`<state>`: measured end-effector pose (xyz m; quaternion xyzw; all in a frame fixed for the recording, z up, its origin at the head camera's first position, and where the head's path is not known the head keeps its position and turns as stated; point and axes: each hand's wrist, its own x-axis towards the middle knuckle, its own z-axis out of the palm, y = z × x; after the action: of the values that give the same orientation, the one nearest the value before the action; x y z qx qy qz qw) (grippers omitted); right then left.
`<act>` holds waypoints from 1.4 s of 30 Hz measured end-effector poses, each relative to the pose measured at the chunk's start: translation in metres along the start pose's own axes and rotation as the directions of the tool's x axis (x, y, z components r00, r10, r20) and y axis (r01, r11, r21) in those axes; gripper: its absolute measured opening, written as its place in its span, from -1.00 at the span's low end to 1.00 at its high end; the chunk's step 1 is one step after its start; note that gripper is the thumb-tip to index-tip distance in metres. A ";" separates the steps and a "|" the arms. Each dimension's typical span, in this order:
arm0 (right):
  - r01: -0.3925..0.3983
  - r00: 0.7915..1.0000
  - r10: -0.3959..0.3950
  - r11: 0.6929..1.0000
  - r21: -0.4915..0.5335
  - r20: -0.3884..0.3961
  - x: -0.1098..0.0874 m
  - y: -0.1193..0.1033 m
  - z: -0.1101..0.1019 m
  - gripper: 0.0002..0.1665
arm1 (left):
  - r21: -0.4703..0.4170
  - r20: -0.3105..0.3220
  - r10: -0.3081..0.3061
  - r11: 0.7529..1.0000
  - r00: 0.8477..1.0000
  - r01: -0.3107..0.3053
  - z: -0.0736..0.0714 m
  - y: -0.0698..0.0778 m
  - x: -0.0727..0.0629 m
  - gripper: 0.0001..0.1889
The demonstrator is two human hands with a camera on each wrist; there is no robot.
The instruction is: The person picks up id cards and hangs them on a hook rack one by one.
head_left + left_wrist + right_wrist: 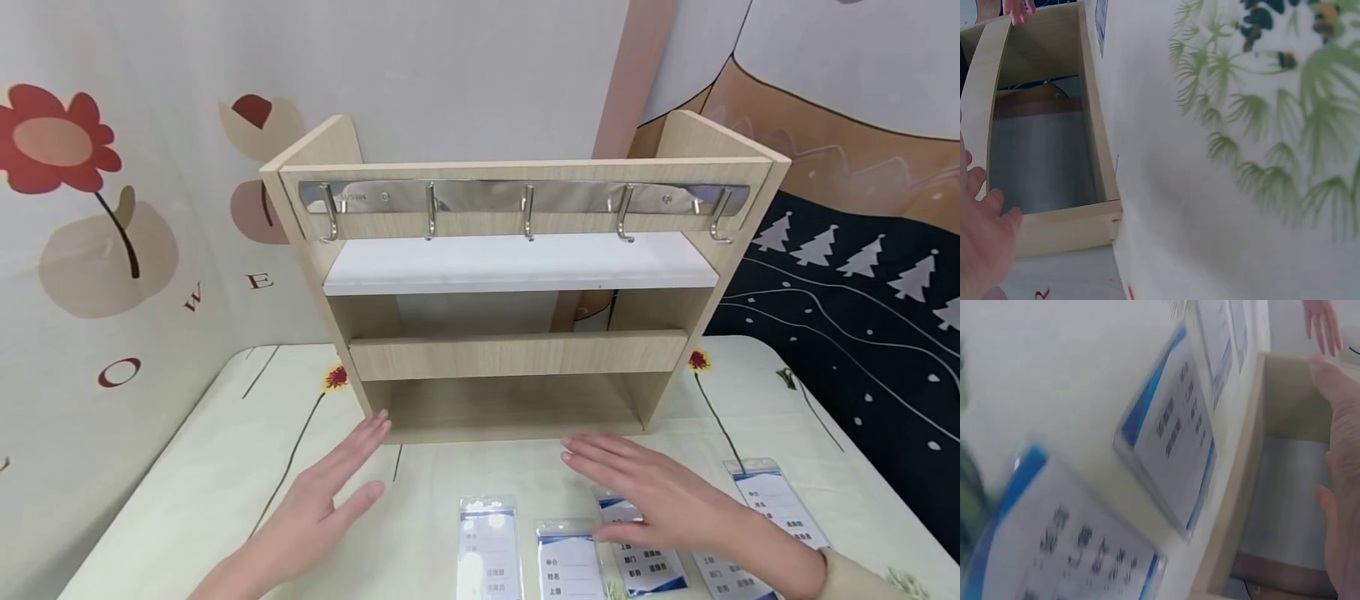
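Observation:
A light wooden shelf rack (517, 357) stands upright on the cloth-covered table, with a metal hook strip (480, 198) across its top front board and a white shelf (521, 265) below. My left hand (318, 500) is spread near the rack's lower left corner, holding nothing. Near the lower right corner, my right hand (645, 492) reaches in with straight fingers and thumb apart, also holding nothing. It passes above several clear badge holders with blue-and-white cards, partly covering one badge holder (648, 567). In the left wrist view, the left fingers (991, 200) overlap the rack's side.
More badge holders lie in front of the rack: one at the middle (489, 550), another beside it (570, 567), and one at the right (780, 504). The pale tablecloth (180, 500) has printed flowers. Printed curtains (480, 83) hang behind and at both sides.

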<state>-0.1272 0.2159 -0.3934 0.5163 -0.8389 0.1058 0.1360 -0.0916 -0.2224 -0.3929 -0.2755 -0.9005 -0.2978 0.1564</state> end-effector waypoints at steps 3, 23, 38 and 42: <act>-0.050 0.999 0.050 0.997 0.063 0.003 0.004 -0.006 0.003 0.05 | -0.070 -0.082 -0.060 0.996 0.995 0.054 0.001 -0.004 -0.002 -0.31; -0.205 0.979 0.192 0.939 0.277 0.075 0.027 -0.024 0.037 -0.11 | -0.479 -0.127 -0.575 0.749 0.808 0.457 0.010 -0.021 0.006 -0.43; -0.400 0.915 0.345 0.844 0.356 0.210 0.052 -0.037 0.057 -0.20 | -0.692 -0.044 -0.694 0.540 0.719 0.479 0.039 -0.027 0.030 -0.35; -0.395 0.917 0.338 0.849 0.352 0.213 0.061 -0.042 0.063 -0.22 | -0.676 -0.075 -0.727 0.540 0.683 0.501 0.047 -0.028 0.031 -0.42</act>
<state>-0.1230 0.1264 -0.4304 0.3693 -0.8917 0.2566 -0.0519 -0.1381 -0.1994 -0.4276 0.0874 -0.7496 -0.6486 0.0990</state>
